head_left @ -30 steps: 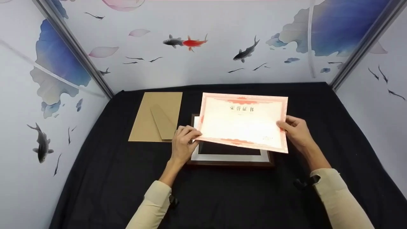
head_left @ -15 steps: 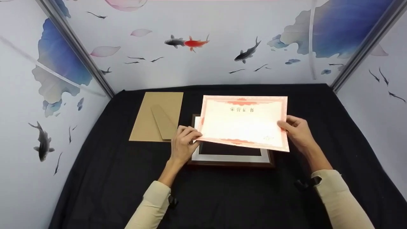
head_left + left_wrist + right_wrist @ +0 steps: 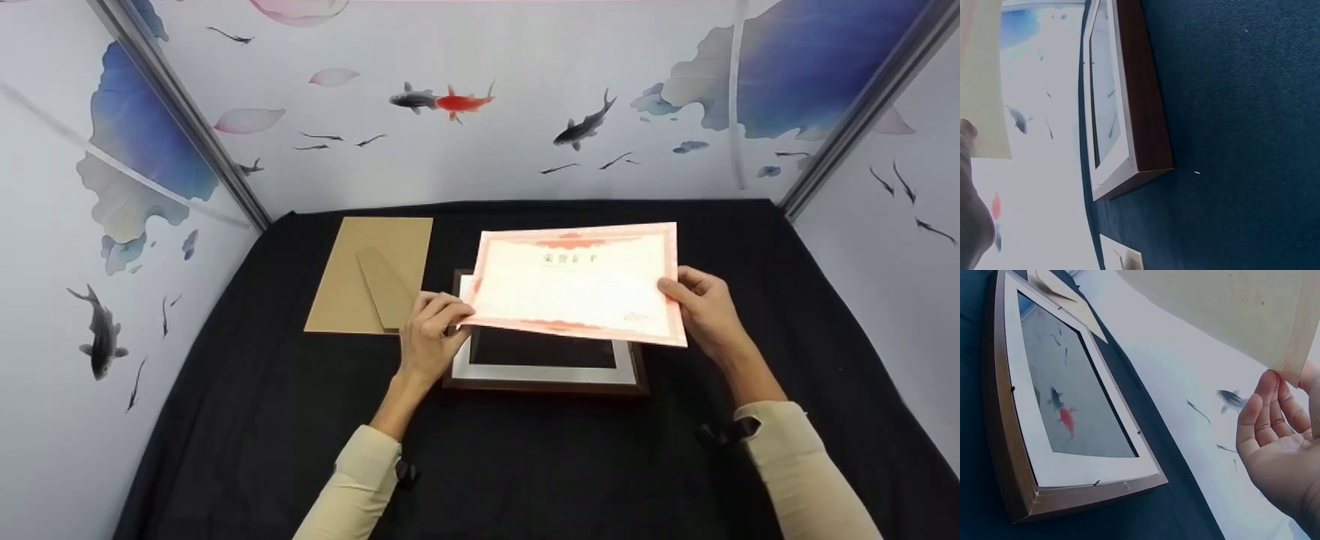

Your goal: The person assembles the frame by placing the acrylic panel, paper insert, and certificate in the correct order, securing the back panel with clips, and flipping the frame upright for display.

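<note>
A certificate (image 3: 577,289) with a red patterned border and Chinese lettering is held up over a picture frame (image 3: 544,388). My left hand (image 3: 431,341) pinches its lower left corner, and my right hand (image 3: 709,311) pinches its right edge between thumb and fingers. In the right wrist view the certificate (image 3: 1241,309) is clear of the frame (image 3: 1008,439), which lies on the cloth with a white mat, glossy glass and small dark tabs along its inner edge. The left wrist view has the frame's brown side (image 3: 1143,101) below the certificate (image 3: 982,84).
A tan frame backing board (image 3: 337,281) with a stand flap (image 3: 386,289) lies left of the frame. Black cloth (image 3: 540,465) covers the table. White panels (image 3: 502,165) printed with fish and lotus enclose the back and both sides, joined by metal posts (image 3: 184,112).
The certificate's right side has risen and tilted slightly, baring more of the frame's lower part. My right hand has lifted a little; the left has barely shifted.
</note>
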The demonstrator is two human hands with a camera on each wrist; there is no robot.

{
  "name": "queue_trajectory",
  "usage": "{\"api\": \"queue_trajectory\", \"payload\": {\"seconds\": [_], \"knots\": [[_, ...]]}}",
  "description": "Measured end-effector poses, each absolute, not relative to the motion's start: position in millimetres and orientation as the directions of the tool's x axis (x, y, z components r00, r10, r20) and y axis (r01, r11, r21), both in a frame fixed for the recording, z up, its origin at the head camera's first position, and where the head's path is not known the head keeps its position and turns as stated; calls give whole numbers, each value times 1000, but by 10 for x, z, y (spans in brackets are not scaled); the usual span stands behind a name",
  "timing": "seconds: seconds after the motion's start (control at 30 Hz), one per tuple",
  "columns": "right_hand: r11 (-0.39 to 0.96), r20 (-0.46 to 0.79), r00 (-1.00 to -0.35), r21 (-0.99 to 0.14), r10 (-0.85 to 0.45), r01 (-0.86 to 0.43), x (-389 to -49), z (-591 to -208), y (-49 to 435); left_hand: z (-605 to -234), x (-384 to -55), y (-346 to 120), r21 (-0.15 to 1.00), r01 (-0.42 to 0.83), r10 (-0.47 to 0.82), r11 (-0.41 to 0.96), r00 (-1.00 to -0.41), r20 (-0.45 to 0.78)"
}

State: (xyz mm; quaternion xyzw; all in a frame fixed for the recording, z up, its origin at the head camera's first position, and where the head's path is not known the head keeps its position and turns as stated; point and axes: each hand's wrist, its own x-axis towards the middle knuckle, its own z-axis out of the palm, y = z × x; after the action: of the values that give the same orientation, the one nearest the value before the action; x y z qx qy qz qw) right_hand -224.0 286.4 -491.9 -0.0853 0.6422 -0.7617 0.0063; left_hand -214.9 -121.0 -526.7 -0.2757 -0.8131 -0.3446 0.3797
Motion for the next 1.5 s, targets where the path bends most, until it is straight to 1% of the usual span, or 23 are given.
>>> {"api": "queue_trajectory", "payload": {"seconds": [0.3,0.4,0.53,0.63,0.73,0.9,1.13,1.23,1.3,1.4,1.5], "knots": [[-70,216,-976,-974,-6,-215,-2239,-4966,2831,-5350,-2143,-1223,388,699,188,601,-595,781],[-71,231,-973,-970,20,-232,-2235,-4972,2834,-5365,-2146,-1228,388,706,198,593,-595,779],[-86,238,-971,-967,33,-240,-2234,-4985,2838,-5375,-2142,-1224,368,718,215,590,-580,786],[-88,233,-972,-968,34,-235,-2238,-4987,2835,-5377,-2133,-1217,348,714,221,608,-572,790],[-98,214,-976,-972,31,-216,-2242,-4976,2826,-5369,-2126,-1207,337,696,215,634,-577,788],[-159,170,-985,-973,12,-169,-2237,-4931,2816,-5329,-2126,-1194,342,692,200,635,-575,793],[-207,124,-992,-971,-27,-116,-2227,-4871,2832,-5279,-2120,-1189,331,707,201,625,-555,807],[-272,105,-993,-958,-51,-87,-2223,-4853,2844,-5253,-2117,-1186,338,711,186,617,-549,815],[-344,118,-990,-935,-74,-85,-2220,-4841,2855,-5225,-2119,-1182,362,713,162,600,-551,818],[-467,168,-981,-879,-102,-102,-2214,-4833,2885,-5183,-2129,-1175,427,715,109,554,-570,814],[-527,213,-969,-842,-125,-117,-2201,-4856,2938,-5149,-2148,-1165,504,712,47,488,-598,800]]}}
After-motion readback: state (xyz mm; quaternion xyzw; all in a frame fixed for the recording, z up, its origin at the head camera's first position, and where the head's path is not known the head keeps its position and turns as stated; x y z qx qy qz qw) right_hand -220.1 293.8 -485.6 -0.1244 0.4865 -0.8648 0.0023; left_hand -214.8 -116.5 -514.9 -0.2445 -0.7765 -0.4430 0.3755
